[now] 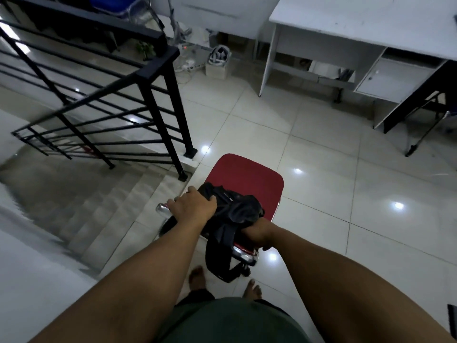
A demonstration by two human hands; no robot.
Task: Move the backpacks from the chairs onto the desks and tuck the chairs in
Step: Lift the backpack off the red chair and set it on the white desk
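Backpack: limp black fabric backpack (232, 211) on the red padded chrome-framed chair (249, 177), not yet moved.
Left hand (191, 209): fingers curled, gripping its top.
Right hand (257, 235): clutching its strap side.
Desk: white laminate desk (358, 18) well apart; chair untucked.

We find no text, label, brand, number or sign that can be read. The black backpack (231, 206) carries a small pale mark on its top, just right of our left hand (191, 206) and just beyond our right hand (256, 235), but it is too small and blurred for us to make out.
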